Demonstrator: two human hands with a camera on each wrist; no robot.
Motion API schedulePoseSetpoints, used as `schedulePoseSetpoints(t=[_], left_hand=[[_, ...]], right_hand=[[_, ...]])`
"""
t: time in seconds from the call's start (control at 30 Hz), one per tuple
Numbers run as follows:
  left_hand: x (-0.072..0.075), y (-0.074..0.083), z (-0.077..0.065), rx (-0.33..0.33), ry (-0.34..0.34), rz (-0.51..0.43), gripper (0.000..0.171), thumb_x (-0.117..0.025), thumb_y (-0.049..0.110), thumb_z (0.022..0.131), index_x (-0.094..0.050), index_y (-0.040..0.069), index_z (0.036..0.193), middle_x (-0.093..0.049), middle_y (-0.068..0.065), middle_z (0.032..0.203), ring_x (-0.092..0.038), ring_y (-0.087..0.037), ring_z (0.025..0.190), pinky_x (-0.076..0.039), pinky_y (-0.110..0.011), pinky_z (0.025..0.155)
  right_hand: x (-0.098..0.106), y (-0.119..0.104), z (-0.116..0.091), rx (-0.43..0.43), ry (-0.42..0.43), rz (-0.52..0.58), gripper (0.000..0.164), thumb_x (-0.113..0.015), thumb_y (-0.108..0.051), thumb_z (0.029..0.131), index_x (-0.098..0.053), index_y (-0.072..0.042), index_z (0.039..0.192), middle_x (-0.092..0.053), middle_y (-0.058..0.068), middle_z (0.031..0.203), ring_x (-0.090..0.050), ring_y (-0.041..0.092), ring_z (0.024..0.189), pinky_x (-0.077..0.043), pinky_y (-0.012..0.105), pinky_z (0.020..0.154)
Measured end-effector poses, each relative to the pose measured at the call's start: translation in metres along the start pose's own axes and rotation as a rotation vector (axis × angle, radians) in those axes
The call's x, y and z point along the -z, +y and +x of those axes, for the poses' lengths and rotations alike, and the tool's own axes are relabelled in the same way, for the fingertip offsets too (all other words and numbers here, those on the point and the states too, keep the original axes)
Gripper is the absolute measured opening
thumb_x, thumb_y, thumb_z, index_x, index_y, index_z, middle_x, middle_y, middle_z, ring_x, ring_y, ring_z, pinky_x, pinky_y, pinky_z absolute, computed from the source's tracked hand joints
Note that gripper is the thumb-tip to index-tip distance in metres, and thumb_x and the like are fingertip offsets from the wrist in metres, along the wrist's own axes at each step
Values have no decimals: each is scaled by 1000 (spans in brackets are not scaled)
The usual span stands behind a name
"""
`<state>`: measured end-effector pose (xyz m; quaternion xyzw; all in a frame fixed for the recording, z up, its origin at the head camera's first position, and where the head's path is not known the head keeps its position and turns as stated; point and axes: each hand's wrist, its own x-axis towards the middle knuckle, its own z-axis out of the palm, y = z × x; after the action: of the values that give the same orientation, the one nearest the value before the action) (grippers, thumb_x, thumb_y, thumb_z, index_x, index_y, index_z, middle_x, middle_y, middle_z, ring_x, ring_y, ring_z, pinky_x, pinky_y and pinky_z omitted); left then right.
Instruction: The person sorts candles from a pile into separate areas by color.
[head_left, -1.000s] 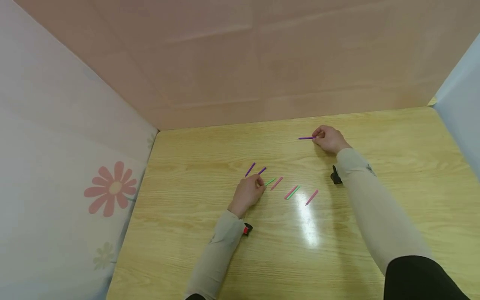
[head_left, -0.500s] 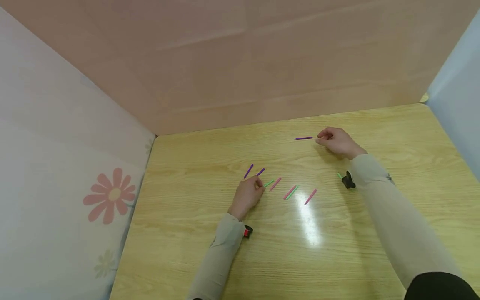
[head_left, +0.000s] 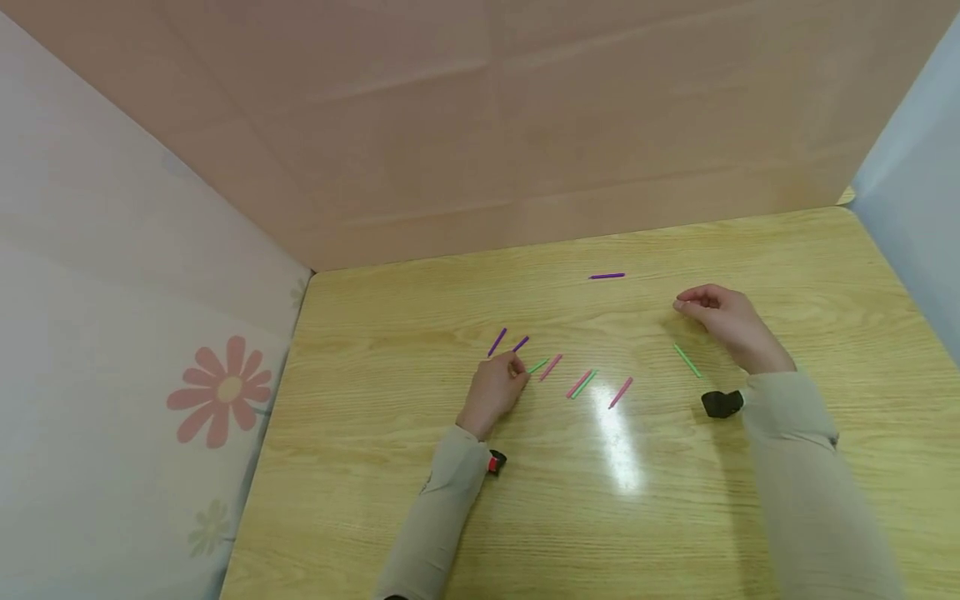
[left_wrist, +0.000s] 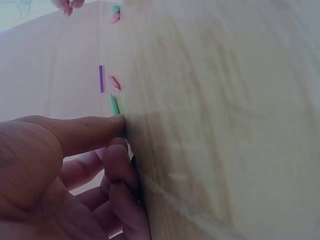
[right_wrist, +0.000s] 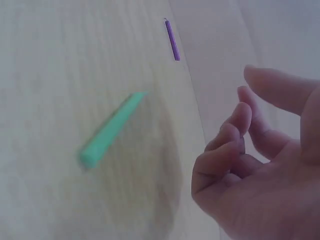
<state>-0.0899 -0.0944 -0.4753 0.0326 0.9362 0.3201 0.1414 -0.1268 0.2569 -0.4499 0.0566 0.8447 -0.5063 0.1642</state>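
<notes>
My left hand (head_left: pixel 493 387) rests low on the table, its thumb and forefinger at the near end of a short green candle (head_left: pixel 537 366); the thumb hides that end in the left wrist view. Two purple candles lie beyond its knuckles, the left one (head_left: pixel 497 342) in full, the other (head_left: pixel 521 343) partly covered. My right hand (head_left: pixel 729 325) hovers above the right side, fingers loosely bent and holding nothing. Under it lies another green candle (right_wrist: pixel 114 129). A purple candle (head_left: pixel 607 276) lies alone near the back, away from both hands.
Right of the left hand lie a pink candle (head_left: pixel 551 367), a touching or nearly touching pink (head_left: pixel 578 383) and green pair (head_left: pixel 586 384), and a pink candle (head_left: pixel 621 392). A brown sheet (head_left: pixel 487 167) rises behind the wooden table (head_left: pixel 360 467); a flowered cloth (head_left: pixel 150 292) hangs left.
My right hand has let go of the purple candle at the back and moved right and nearer, uncovering the green candle below it. The left hand stays put.
</notes>
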Motion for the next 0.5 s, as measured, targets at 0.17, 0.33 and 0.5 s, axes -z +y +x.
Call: schedulePoseSetpoints(t=[0.17,0.33,0.5], left_hand=[[0,-2,1,7,-1,2,8,-64,18,91,-64,11,88,-52,3,63,-43,-9,54,-34,-21,49],[1,-2,1,21,-6,-3,9,-65,19,91,-65,10,89,-53,3,64,-43,-10,55,-34,-22,50],[2,0,0,41,-16,0,10,-64,20,92,-65,10,90,-53,3,64,-44,-9,55,-35,-22,49]], right_hand=[[-8,9,-22,-12,-5,-62,51,-50,-43,98,-50,0,126,-55,-5,104,-48,9,90,-45,21,72],[-14,15,-37,-13,-11,-186,49,-50,-40,99,-53,4,120,-58,11,103,-50,14,83,-43,25,67],[-18,21,-44,-28,-45,-248,51,-53,-42,97,-53,4,118,-57,16,107,-51,20,88,-43,27,68]])
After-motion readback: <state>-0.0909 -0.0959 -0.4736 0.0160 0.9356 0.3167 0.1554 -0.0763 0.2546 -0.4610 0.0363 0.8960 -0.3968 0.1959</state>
